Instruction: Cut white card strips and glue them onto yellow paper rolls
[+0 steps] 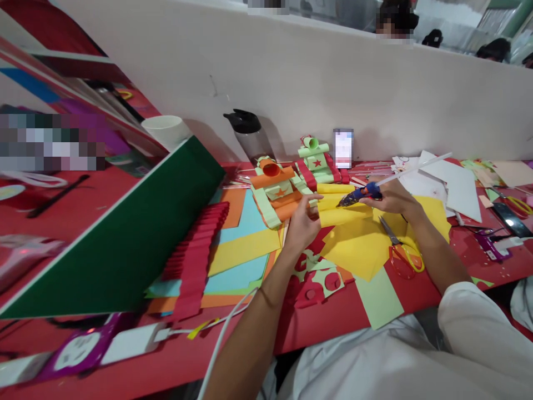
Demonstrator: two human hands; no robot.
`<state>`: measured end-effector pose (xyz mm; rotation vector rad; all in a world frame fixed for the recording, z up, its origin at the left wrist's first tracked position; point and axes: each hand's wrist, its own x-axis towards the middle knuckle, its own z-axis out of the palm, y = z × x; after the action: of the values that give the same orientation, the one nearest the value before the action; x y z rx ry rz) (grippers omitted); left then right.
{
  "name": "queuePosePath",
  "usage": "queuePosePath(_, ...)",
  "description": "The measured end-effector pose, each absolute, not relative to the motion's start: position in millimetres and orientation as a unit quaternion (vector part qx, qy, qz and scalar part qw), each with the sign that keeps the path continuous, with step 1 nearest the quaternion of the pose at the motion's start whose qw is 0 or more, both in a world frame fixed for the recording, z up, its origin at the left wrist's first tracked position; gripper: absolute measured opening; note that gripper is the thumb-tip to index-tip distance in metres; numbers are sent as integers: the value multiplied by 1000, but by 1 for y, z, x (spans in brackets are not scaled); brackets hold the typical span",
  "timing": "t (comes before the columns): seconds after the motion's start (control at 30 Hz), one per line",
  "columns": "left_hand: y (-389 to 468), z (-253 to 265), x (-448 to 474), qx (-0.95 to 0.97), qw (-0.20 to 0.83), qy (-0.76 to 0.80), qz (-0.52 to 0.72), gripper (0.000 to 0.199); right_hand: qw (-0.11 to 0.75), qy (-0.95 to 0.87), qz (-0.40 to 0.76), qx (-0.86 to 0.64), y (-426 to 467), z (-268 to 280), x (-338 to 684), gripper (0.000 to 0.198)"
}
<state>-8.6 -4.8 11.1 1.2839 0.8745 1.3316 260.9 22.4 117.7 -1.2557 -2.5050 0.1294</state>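
My right hand [391,195] is wrapped round a blue hot glue gun [363,193], whose long pale glue stick [416,168] juts out behind it. The dark nozzle points left, over yellow paper rolls [343,215] lying side by side. My left hand [305,221] has its bent fingers closed at the left ends of these rolls. Just beyond my left hand stands an orange and light green paper tank model [275,189]. A green and red one [315,161] stands behind. Yellow paper sheets [358,247] and scissors [402,253] lie below the right wrist.
A dark green board [125,233] leans at left beside red pleated paper [195,255] and coloured sheets. A bottle [250,136] and a phone [343,149] stand by the white partition [291,72]. Paper scraps [318,283] lie in front. A power strip [83,350] and white cable are near the edge.
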Motion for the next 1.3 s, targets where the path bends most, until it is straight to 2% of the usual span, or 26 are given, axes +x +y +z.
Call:
queuePosePath(0.17,-4,12,-10,529,529,385,541,67,166,-878,41,-446,26,120,269,46)
queuePosePath(0.53,-6,14,-10,532,526,384,542,64,162,-873,49,-457,26,123,274,41)
queuePosePath(0.83,-4,16,-10,514,541,378,549,70,174,-870,42,-459,33,125,292,42)
queuePosePath(0.97,-4,17,-10,516,537,379,550,68,186,-859,90,-469,32,128,307,45)
queuePosePath(1.1,-4,15,-10,519,537,382,544,65,197,-868,132,-436,28,130,304,41)
queuePosePath(1.3,-5,15,-9,514,548,372,546,69,180,-884,76,-426,28,125,289,36)
